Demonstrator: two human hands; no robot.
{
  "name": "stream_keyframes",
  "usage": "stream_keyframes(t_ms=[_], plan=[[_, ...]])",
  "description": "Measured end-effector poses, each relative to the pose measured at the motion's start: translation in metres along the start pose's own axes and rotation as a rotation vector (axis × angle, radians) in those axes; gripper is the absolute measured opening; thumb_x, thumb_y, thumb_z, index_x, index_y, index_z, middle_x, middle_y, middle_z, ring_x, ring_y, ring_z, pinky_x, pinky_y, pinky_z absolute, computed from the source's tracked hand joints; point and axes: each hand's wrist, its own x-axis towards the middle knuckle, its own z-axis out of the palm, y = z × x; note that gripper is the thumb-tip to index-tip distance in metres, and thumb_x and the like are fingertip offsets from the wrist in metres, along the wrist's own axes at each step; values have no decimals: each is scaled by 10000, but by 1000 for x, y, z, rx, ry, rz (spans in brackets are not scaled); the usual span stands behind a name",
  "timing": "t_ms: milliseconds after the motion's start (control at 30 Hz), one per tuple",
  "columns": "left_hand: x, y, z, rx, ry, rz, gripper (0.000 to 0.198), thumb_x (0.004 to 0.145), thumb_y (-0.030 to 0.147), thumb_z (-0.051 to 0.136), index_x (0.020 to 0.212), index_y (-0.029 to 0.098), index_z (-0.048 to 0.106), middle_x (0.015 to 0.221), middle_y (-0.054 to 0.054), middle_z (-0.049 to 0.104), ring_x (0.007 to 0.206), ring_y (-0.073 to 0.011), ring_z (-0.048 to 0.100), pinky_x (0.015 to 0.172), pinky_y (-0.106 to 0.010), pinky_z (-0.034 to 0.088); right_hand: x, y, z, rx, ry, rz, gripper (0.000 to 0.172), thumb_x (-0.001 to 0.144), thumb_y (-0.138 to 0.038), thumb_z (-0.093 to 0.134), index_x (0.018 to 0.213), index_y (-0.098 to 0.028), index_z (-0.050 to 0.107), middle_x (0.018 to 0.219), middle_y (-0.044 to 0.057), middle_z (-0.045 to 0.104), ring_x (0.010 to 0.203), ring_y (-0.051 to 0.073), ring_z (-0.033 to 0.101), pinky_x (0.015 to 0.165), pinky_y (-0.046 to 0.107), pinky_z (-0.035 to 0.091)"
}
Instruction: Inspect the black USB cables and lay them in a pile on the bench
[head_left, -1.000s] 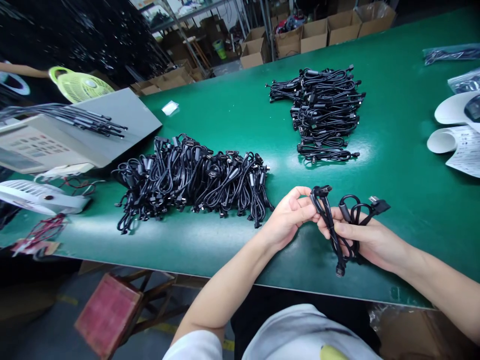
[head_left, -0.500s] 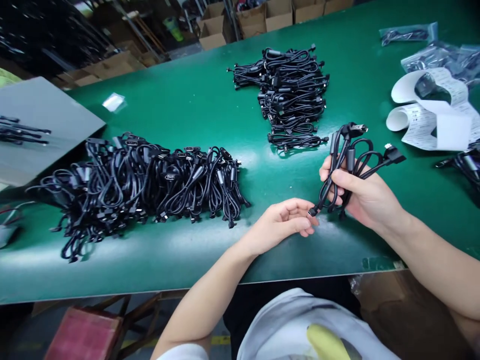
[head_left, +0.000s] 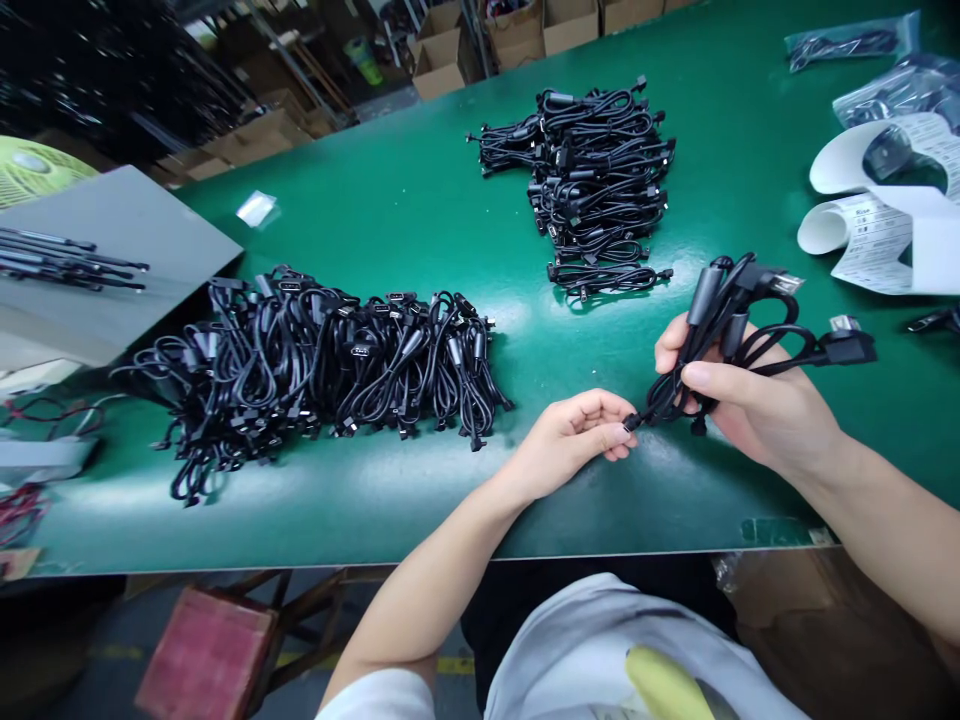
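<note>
A looped black cable bundle (head_left: 709,335) with connectors at its ends is gripped in my right hand (head_left: 765,405), above the green table (head_left: 360,210). The thumb and fingers of my left hand (head_left: 581,440) close on a small black connector at the bundle's lower left end. To the left lies a long heap of black cables (head_left: 322,360). Farther back, a stack of bundled black cables (head_left: 600,180) sits beyond my hands.
White label paper (head_left: 862,235) and clear bags with cables (head_left: 855,45) lie at the right. A grey box (head_left: 135,240) with black cables on it stands at the left, near a green fan (head_left: 41,165). Below the table is a red stool (head_left: 206,650).
My left hand has closed its fingertips on the connector at the bundle's end. My right hand has brought the bundle closer to the camera. The view has shifted slightly left.
</note>
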Motion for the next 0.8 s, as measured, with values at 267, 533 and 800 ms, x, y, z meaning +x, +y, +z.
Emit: stream_keyframes(t_ms=[267,533,800], plan=[[-10,24,-25,719,435,446,164,947,306,575,1038,196,656,1004,-77,673,928,-196,619,884,-335,482,1,-8,-4,-78,98,32,180,844,-306,755,1016,-269,717,911,13,615,831,147,583,750,263,494],[-33,50,-96,1567,1277,262,333,925,221,569,1247,139,567,1223,-192,588,1116,-334,522,934,-482,455,6,12,-1,-167,151,225,286,694,-324,875,901,-233,700,685,-16,508,570,105,418,543,277,379],[-41,54,-91,1435,1286,535,245,969,191,494,1165,169,640,1051,-119,638,969,-248,559,888,-410,456,0,14,-2,-176,-18,328,230,830,-389,764,976,-223,699,499,-44,407,490,108,369,530,295,302]])
